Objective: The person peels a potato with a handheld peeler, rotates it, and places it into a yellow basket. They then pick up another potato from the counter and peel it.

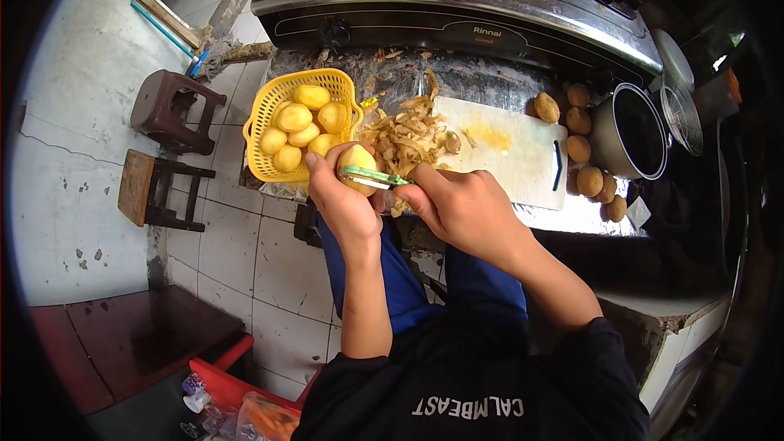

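Observation:
My left hand (pixel 347 211) is wrapped round a peeled yellow potato (pixel 357 159). In my right hand (pixel 465 208) is a green-handled peeler (pixel 371 177), its blade lying across that potato. Behind my hands a heap of brown peelings (pixel 404 137) covers the left end of a white cutting board (pixel 523 159). Several peeled potatoes (pixel 294 118) fill a yellow basket (pixel 260 126) just left of the heap. Several unpeeled potatoes (pixel 579 149) sit at the board's right side.
A black gas stove (pixel 441 28) spans the back of the counter. To the right are a deep pot (pixel 608 139) and a wire strainer (pixel 684 118). Two stools (pixel 175 110) stand on the tiled floor at the left, and a red crate (pixel 220 384) is at the lower left.

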### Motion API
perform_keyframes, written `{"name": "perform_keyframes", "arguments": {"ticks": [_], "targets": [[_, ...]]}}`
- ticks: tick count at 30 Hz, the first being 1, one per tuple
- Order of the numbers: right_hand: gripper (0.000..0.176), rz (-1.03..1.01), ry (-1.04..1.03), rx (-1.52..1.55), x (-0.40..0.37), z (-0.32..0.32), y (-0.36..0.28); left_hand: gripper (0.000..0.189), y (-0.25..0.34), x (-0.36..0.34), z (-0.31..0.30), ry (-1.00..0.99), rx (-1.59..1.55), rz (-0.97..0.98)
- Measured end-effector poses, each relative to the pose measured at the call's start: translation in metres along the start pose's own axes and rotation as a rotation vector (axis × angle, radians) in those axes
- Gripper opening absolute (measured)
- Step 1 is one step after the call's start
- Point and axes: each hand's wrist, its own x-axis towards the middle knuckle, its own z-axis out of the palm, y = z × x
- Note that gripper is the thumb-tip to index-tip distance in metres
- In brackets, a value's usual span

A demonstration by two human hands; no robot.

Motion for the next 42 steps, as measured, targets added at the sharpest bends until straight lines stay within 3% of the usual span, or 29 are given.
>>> {"name": "perform_keyframes", "arguments": {"ticks": [4, 6, 10, 13, 15, 16, 18, 22, 26, 28, 34, 36, 39, 41, 42], "targets": [[0.033, 0.028, -0.019, 0.020, -0.001, -0.002, -0.001, 0.068, -0.005, 0.001, -0.001, -0.039, 0.020, 0.002], [0.033, 0.021, -0.003, 0.033, -0.001, 0.001, 0.000, 0.064, -0.015, 0.007, 0.004, 0.088, 0.073, 0.118], [0.033, 0.037, 0.014, 0.046, 0.006, 0.003, 0.000, 0.064, -0.012, -0.002, -0.001, 0.062, 0.087, 0.052], [0.033, 0.055, 0.017, 0.026, 0.012, 0.004, 0.000, 0.056, -0.016, 0.001, -0.007, 0.024, 0.245, 0.154], [0.029, 0.061, 0.067, 0.089, 0.012, 0.009, 0.002, 0.049, -0.010, 0.002, -0.003, 0.056, -0.076, 0.032], [0.029, 0.058, 0.067, 0.089, 0.014, 0.009, 0.003, 0.049, -0.005, -0.001, -0.003, 0.056, -0.077, 0.035], [0.029, 0.104, 0.041, 0.126, 0.015, 0.010, 0.005, 0.049, 0.001, -0.011, -0.009, -0.112, 0.111, 0.064], [0.029, 0.086, 0.072, 0.131, 0.022, 0.010, 0.003, 0.050, -0.009, -0.006, -0.008, -0.095, 0.137, 0.146], [0.028, 0.083, 0.040, 0.162, 0.026, 0.013, 0.007, 0.050, -0.005, -0.003, -0.016, -0.171, 0.154, 0.093], [0.029, 0.083, 0.034, 0.175, 0.026, 0.013, 0.010, 0.054, -0.008, -0.003, -0.018, -0.231, 0.345, 0.345], [0.033, 0.105, -0.007, 0.208, 0.033, 0.017, 0.023, 0.049, -0.004, -0.002, -0.022, -0.338, 0.215, 0.128], [0.035, 0.293, -0.006, 0.459, 0.036, 0.015, 0.024, 0.048, -0.008, 0.002, -0.023, -0.328, 0.215, 0.151], [0.036, 0.376, -0.060, 0.604, 0.036, 0.011, 0.020, 0.047, -0.008, 0.003, -0.018, -0.318, 0.350, 0.269], [0.036, 0.379, -0.033, 0.681, 0.033, 0.018, 0.015, 0.046, -0.009, 0.005, -0.016, -0.306, 0.515, 0.522], [0.037, 0.374, -0.002, 0.754, 0.033, 0.021, 0.014, 0.046, -0.010, 0.006, -0.014, -0.310, 0.514, 0.523]]}}
